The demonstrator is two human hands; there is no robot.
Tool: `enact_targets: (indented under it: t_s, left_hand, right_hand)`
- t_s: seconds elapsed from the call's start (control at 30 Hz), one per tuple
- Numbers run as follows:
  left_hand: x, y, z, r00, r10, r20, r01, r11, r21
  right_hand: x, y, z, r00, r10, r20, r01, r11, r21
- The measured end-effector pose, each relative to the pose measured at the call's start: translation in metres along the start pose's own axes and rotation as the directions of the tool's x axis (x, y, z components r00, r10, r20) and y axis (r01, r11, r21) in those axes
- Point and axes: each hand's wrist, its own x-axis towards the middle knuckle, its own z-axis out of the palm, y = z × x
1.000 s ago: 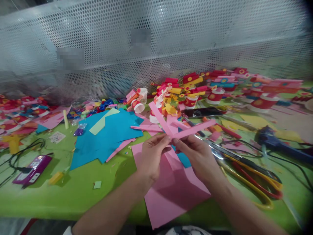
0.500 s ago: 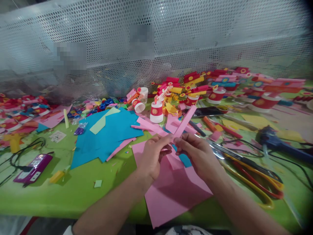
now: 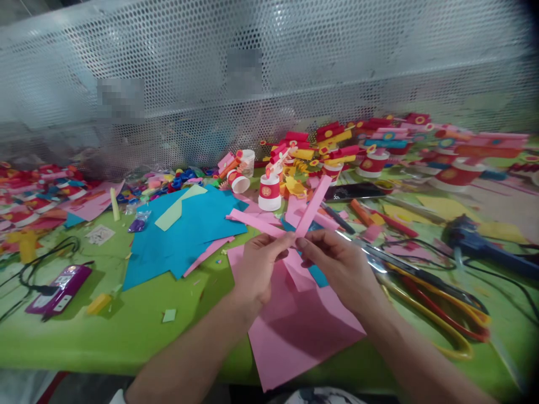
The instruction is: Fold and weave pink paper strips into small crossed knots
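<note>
Since the earlier frame, the pink paper strips (image 3: 305, 210) have been swung more upright. They are pinched at their crossing between both hands, left hand (image 3: 257, 268) and right hand (image 3: 337, 264), above the counter (image 3: 126, 325). Light, floppy and easily creased, they are best gripped at the crossing.

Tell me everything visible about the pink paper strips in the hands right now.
The pink paper strips are narrow, flat bands of thin matte craft paper. Two show clearly, crossing in a V at the fingertips: one rises up and to the right, the other runs left and slightly up. The left hand and right hand pinch them where they meet, held above the pink sheet on the green table.
</note>
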Motion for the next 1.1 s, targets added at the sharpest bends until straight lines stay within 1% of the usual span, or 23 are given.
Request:
enact_targets:
  t_s: [0.17,0.3,0.43,0.5,0.57,0.67,0.77,0.83,0.97,1.1]
  left_hand:
    - [-0.0008,0.0000,0.0014,1.000,-0.001,-0.027,0.000,0.999,-0.042]
    - [-0.0012,0.0006,0.0027,0.999,-0.010,-0.035,0.007,0.997,-0.072]
    - [-0.0014,0.0013,0.0029,0.992,-0.108,-0.059,0.099,0.985,-0.139]
    - [-0.0016,0.0013,0.0028,0.988,-0.139,-0.061,0.129,0.980,-0.152]
    - [-0.0019,0.0015,0.0027,0.992,-0.123,-0.043,0.116,0.984,-0.132]
    - [-0.0027,0.0025,0.0027,0.998,-0.058,-0.031,0.057,0.997,-0.051]
    - [-0.0035,0.0031,0.0025,0.999,0.017,-0.038,-0.015,0.998,0.059]
    - [-0.0036,0.0026,0.0020,0.998,0.051,-0.022,-0.049,0.994,0.102]
    - [-0.0026,0.0007,0.0006,0.997,0.082,0.002,-0.082,0.992,0.095]
    - [-0.0012,0.0001,-0.0004,0.999,0.047,-0.028,-0.045,0.998,0.050]
  right_hand:
    - [-0.0001,-0.0021,0.0008,0.999,0.031,0.035,-0.032,0.999,0.024]
    - [-0.0007,-0.0011,0.0006,0.997,0.066,0.034,-0.068,0.996,0.063]
    - [-0.0011,0.0002,0.0006,0.997,0.070,0.034,-0.071,0.996,0.044]
    - [-0.0008,0.0007,0.0003,0.997,0.071,0.025,-0.071,0.997,0.036]
    - [-0.0001,0.0012,-0.0004,0.997,0.075,0.001,-0.075,0.996,0.041]
    - [0.0013,0.0013,-0.0019,0.995,0.091,-0.038,-0.088,0.994,0.061]
    - [0.0018,0.0003,-0.0029,0.995,0.096,-0.037,-0.093,0.993,0.075]
    - [0.0015,-0.0004,-0.0028,0.995,0.090,-0.031,-0.088,0.994,0.072]
    - [0.0001,-0.0009,-0.0009,0.996,0.077,-0.034,-0.075,0.996,0.052]
    - [-0.0015,-0.0013,0.0012,0.997,0.061,-0.039,-0.058,0.996,0.067]
